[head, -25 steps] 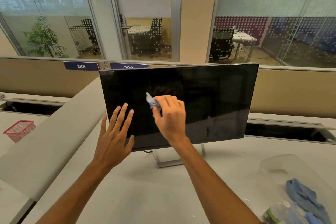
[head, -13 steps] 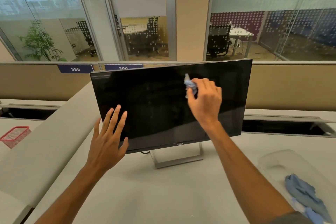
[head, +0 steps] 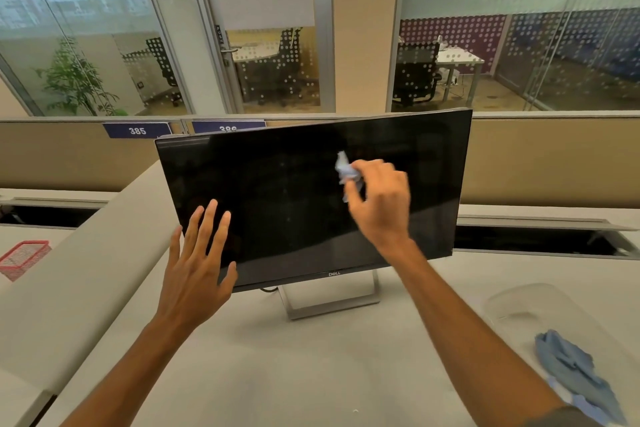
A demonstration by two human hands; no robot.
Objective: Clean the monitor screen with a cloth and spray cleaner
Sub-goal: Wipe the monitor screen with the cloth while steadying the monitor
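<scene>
- A pale desk [head: 263, 374] carried everything.
- The monitor's stand [head: 332, 302] sat on it near the middle, toward the back.
- A clear tray [head: 512, 305] lay at the right, with a blue cloth [head: 571, 371] in it.
- A red basket [head: 24, 256] sat on the neighbouring desk at far left.

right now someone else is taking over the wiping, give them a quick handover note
Right hand grips a crumpled blue cloth against the upper right of the monitor screen.
Left hand is open, fingers spread at the screen's lower left corner.
A spare blue cloth lies in the clear tray on the right; no spray bottle shows.
Wiping is under way; how much of the screen is already clean cannot be told.
</scene>
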